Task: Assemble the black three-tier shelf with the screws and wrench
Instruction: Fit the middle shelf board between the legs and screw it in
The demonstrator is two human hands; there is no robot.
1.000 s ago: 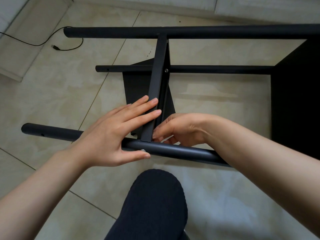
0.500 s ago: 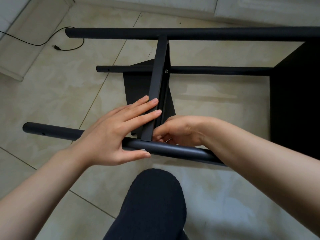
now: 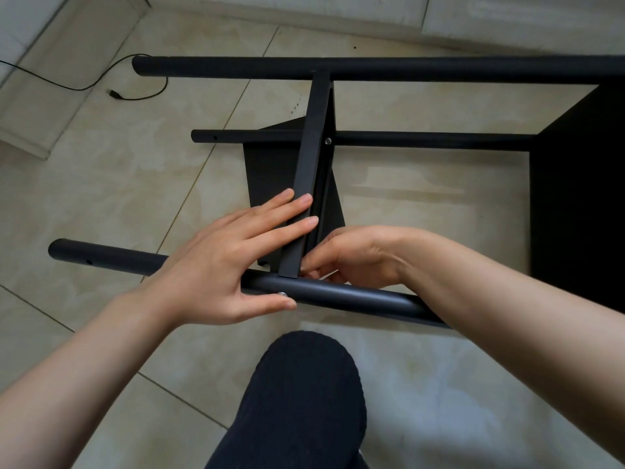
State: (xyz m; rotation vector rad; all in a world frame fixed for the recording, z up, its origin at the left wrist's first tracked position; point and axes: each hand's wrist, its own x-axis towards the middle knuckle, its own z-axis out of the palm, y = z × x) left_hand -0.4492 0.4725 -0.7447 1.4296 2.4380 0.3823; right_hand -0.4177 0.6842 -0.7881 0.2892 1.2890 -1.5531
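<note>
Now fastening the crossbar to the near tube

Left hand is pressing flat, fingers straight, on the crossbar, which is running near-to-far onto the near tube. Right hand is curling just right of that joint, pinching something I cannot make out. A screw is sitting directly below.

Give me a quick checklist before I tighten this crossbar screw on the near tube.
1. Crossbar end seated on near tube: ok.
2. Left hand bracing crossbar with flat fingers: ok.
3. Screw head showing on tube by left thumb: ok; tightness cannot tell.
4. Right hand fingers at the joint; whether they hold a wrench: cannot tell.
5. Far screw on middle tube in place: ok.
</note>
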